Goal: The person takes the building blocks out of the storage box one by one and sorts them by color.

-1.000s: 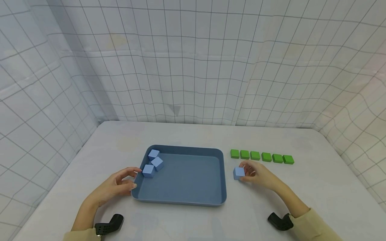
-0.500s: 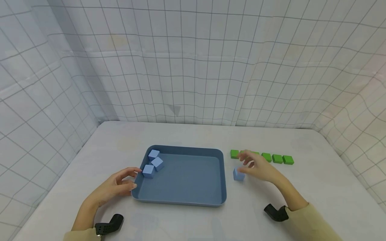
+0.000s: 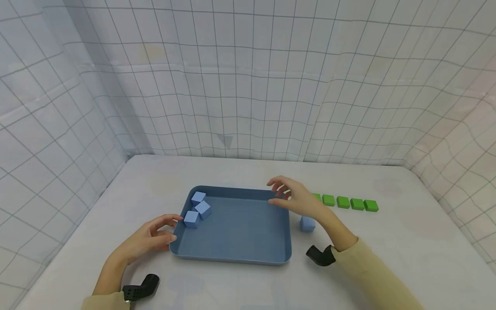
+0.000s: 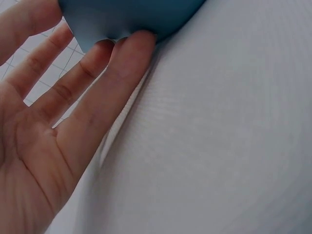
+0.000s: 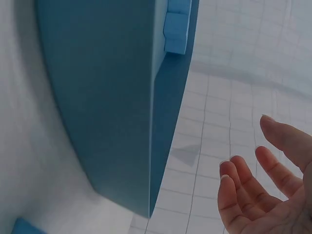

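A shallow blue-grey tray (image 3: pixel 240 232) lies on the table. My left hand (image 3: pixel 145 241) rests at its left side, and in the left wrist view the fairly straight fingers (image 4: pixel 129 63) touch the tray's outer wall (image 4: pixel 131 17). Above the far right corner of the tray hovers my right hand (image 3: pixel 296 198), holding nothing, its fingers loosely bent. Inside the tray, along the left wall, are three light blue cubes: a far cube (image 3: pixel 198 198), a middle cube (image 3: pixel 203 209) and a near cube (image 3: pixel 191 219). Another blue cube (image 3: pixel 307 224) sits on the table just right of the tray, below my right forearm.
A row of several green blocks (image 3: pixel 343 202) stands on the table to the right of the tray, its left end partly hidden by my right hand. A white gridded curtain (image 3: pixel 248 86) rises behind and beside the white table (image 3: pixel 232 288).
My right hand has let go of the blue cube beside the tray and moved left and away from me, over the tray's far right corner. My left hand has stayed put.
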The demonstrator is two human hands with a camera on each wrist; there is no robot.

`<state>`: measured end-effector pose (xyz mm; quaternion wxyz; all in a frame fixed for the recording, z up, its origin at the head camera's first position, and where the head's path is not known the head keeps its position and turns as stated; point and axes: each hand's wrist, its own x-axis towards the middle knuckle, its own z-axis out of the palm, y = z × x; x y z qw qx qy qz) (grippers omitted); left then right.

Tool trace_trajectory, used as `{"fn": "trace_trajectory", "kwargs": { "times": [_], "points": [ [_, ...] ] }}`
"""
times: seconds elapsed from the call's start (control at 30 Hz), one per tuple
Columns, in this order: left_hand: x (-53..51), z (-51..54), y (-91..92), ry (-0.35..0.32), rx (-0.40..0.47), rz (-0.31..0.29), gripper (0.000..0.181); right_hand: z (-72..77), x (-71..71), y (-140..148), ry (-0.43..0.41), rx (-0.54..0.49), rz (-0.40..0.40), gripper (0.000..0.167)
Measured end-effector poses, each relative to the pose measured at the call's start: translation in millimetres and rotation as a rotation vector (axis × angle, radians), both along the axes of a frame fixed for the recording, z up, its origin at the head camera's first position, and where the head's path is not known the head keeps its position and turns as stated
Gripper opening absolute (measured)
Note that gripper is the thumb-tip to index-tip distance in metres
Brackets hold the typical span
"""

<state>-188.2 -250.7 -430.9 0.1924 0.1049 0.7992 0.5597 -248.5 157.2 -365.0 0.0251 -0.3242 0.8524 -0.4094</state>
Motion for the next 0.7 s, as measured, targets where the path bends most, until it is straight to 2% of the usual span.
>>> {"fn": "trace_trajectory", "kwargs": {
  "times": [0.2,0.4,0.7],
  "points": [
    [0.7,1.2,0.7,-0.002,-0.004,0.005,0.052,4.9,-9.5,-33,0.008,0.009,0.051,0.042],
    [-0.2,0.1,0.2,0.006,0.006,-0.006,0.051,7.7,-18.3,-58,-0.022,-0.008,0.094,0.041],
    [-0.7,-0.8,-0.1,0.017,0.009,-0.017,0.050,-3.2,-29.1,-88,-0.014,-0.006,0.148,0.039]
  ]
}}
